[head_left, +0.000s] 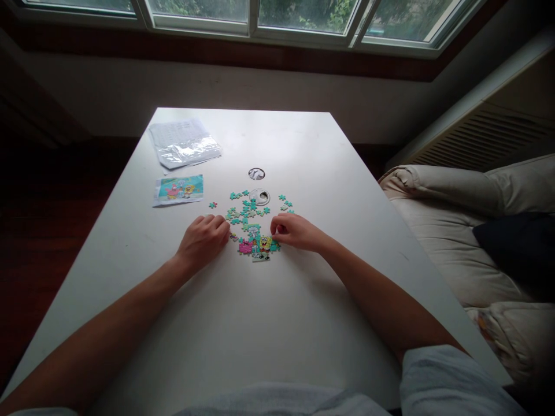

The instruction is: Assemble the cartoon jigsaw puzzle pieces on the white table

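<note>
A partly joined cartoon jigsaw (256, 245) lies on the white table (269, 323) between my hands. Several loose teal pieces (248, 209) are scattered just beyond it. My left hand (203, 239) rests knuckles-up at the jigsaw's left edge, fingers curled, fingertips by a small piece; what they hold is hidden. My right hand (293, 230) sits at the jigsaw's right edge, fingers pinched together near a piece I cannot make out.
A printed reference picture (178, 190) lies to the left. A clear plastic bag on paper (184, 144) sits at the far left. Two round cable holes (256, 174) mark the table's middle. A cushioned sofa (468, 231) stands at the right, windows ahead.
</note>
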Motion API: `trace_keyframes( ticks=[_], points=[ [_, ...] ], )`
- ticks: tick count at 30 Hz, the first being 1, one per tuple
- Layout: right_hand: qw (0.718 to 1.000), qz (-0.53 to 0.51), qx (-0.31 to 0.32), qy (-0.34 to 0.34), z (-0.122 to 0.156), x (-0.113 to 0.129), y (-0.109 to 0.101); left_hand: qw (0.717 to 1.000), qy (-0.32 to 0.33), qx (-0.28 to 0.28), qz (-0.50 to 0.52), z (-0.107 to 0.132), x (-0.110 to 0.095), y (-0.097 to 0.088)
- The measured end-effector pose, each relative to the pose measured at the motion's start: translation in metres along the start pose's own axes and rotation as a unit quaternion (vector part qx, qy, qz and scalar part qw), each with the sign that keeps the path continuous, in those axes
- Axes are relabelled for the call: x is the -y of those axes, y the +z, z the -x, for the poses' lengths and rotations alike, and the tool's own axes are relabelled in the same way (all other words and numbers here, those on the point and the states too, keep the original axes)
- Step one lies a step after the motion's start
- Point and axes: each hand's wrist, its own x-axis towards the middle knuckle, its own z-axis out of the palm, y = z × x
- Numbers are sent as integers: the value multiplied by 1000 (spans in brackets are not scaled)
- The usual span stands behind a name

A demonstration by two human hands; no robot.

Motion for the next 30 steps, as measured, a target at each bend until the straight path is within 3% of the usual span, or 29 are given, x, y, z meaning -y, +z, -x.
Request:
trace_keyframes(
  ticks=[6, 17, 30],
  points=[
    [1000, -13, -20, 18, -1, 1, 1, 1000, -22, 4, 17, 1, 0, 1],
    [993, -13, -114, 42, -3, -7, 13, 999, -20, -10, 33, 2, 2, 8],
    [991, -10, -129, 35, -5, -7, 15, 1000, -13, 2, -13, 3, 4, 5]
  ],
)
